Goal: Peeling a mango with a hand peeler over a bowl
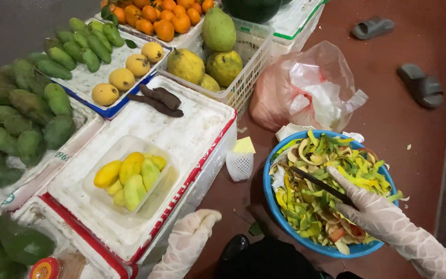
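Head view
Right hand [372, 209]: gloved fingers clamped on a dark knife [318, 184], held over the blue bowl [272, 204] of peels on the floor.
Left hand [194, 232]: gloved, fingers together, holding nothing, at the near corner of the white foam box [181, 129].
Peeled mangoes [130, 178]: in the clear tub on that box.
Risk: the glove may be slippery, so the knife could slip and cut.

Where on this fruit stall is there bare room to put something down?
The white foam lid is bare between the dark pods and the clear tub of peeled mangoes. The brown floor lies open between the plastic bag and the sandals. The blue basin is crowded.
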